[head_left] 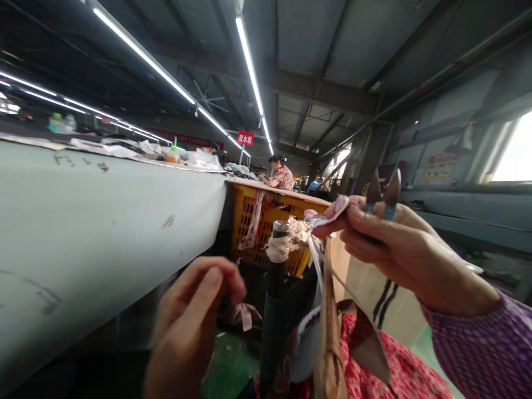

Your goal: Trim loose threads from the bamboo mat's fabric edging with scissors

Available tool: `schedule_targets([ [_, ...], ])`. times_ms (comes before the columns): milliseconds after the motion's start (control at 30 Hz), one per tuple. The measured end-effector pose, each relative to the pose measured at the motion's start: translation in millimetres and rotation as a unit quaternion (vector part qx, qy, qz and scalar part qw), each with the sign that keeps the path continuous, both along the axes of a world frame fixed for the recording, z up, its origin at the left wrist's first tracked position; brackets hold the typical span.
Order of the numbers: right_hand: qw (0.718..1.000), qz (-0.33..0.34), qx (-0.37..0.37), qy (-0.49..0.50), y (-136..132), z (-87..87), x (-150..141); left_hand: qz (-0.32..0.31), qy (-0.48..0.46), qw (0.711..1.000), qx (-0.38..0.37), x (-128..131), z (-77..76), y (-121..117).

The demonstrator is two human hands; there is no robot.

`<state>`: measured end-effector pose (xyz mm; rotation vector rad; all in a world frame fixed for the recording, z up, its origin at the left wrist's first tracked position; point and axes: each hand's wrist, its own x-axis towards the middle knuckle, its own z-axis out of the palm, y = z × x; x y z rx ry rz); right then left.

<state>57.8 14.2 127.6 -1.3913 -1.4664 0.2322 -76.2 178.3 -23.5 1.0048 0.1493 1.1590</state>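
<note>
My right hand (386, 244) is closed around a pair of small scissors (384, 194), blades pointing up past the knuckles. Between its thumb and forefinger it also pinches a pale pink-and-white fabric piece (332, 215). Narrow white strips (316, 260) trail down from near that piece. My left hand (195, 327), smeared by motion, is lower on the left with curled fingers. A pink fabric scrap (246, 316) hangs at its fingertips, though the grip itself is partly hidden. Between the hands stands a dark green post (275, 299) with pale cloth (278, 247) wrapped near its metal top.
A yellow plastic crate (245, 208) with fabric strips stands under the worktable edge. To the left, a pale-sided table (112, 205) carries plastic bags and a small bottle. Red patterned cloth (407, 366) lies below my right hand. Farther back, another person (282, 176) sits at the table.
</note>
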Motion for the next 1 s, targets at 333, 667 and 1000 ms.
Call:
schedule_targets([
  [333,0.852,-0.044,-0.112,-0.509,14.2,6.4,6.6,-0.387,-0.055,0.921,-0.013,91.5,5.1,-7.5],
  [667,0.851,-0.028,-0.165,-0.498,31.9,3.6,13.8,-0.366,-0.106,0.924,-0.001,96.5,3.0,-3.9],
  [1000,0.800,-0.007,-0.191,-0.569,37.9,9.1,1.2,-0.453,-0.106,0.885,0.001,96.2,5.8,-1.7],
])
